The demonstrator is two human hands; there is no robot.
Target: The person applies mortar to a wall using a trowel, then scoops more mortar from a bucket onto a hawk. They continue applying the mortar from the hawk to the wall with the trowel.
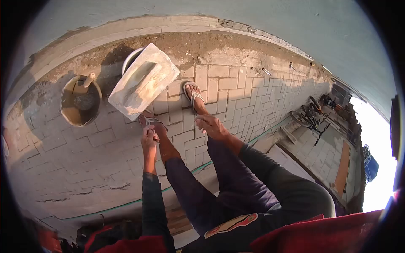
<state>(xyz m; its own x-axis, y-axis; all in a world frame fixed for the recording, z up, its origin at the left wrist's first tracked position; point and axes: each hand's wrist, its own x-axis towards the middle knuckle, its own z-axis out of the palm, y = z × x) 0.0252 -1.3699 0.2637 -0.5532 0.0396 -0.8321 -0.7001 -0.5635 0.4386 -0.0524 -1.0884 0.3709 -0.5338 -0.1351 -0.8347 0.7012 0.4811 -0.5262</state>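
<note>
My left hand (149,137) is curled closed above my left sandalled foot, just below a plastering float. My right hand (212,127) is also closed, fingers bent inward, in front of my right foot. Whatever either hand may hold is hidden. The pale, mortar-stained plastering float (157,80) lies handle up across a white bucket (129,59), of which only part of the rim shows. Left of it stands a dark bucket (63,101) holding murky liquid, with a tool's rounded handle (90,79) leaning out over its rim. Neither hand touches these things.
Paving bricks (228,88) run along a grey wall (270,14) with dirt at its foot. Small objects, one a metallic piece (266,72), lie near the wall. A bicycle (310,118) is at the right. A green hose or cord (105,205) crosses behind my feet.
</note>
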